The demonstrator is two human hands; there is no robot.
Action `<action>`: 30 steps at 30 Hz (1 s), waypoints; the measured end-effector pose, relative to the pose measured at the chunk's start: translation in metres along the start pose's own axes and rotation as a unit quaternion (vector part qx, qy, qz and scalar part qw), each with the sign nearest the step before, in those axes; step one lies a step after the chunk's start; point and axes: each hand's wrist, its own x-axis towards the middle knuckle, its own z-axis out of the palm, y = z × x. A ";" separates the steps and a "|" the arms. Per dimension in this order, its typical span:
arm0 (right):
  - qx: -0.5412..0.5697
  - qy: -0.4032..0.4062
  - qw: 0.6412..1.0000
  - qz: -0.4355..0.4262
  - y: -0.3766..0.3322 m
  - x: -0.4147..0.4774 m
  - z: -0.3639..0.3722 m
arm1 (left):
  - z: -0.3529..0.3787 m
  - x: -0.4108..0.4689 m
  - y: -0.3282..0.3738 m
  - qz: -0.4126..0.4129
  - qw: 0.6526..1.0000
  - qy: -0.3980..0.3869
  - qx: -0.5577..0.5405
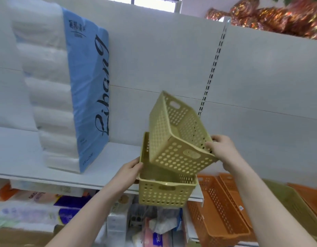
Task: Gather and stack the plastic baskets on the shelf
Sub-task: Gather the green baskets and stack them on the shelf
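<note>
Two pale yellow perforated plastic baskets are in front of me at the white shelf (pixel 107 177). The lower yellow basket (pixel 165 193) rests on the shelf's front edge, upright, and my left hand (pixel 130 171) grips its left rim. The upper yellow basket (pixel 179 139) is tilted, its opening turned up and to the right, with its lower corner dipping into the lower one. My right hand (pixel 222 150) holds the tilted basket at its right rim.
A tall blue and white pack of paper rolls (pixel 68 97) stands on the shelf to the left. Orange baskets (pixel 220 209) and an olive one (pixel 295 205) lie at the lower right. Packaged goods fill the shelf below. A slotted upright (pixel 212 72) runs up the back panel.
</note>
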 end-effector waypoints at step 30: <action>-0.025 0.044 0.998 0.025 0.111 -0.091 -0.031 | 0.078 -0.018 -0.009 0.155 0.981 -0.113 0.008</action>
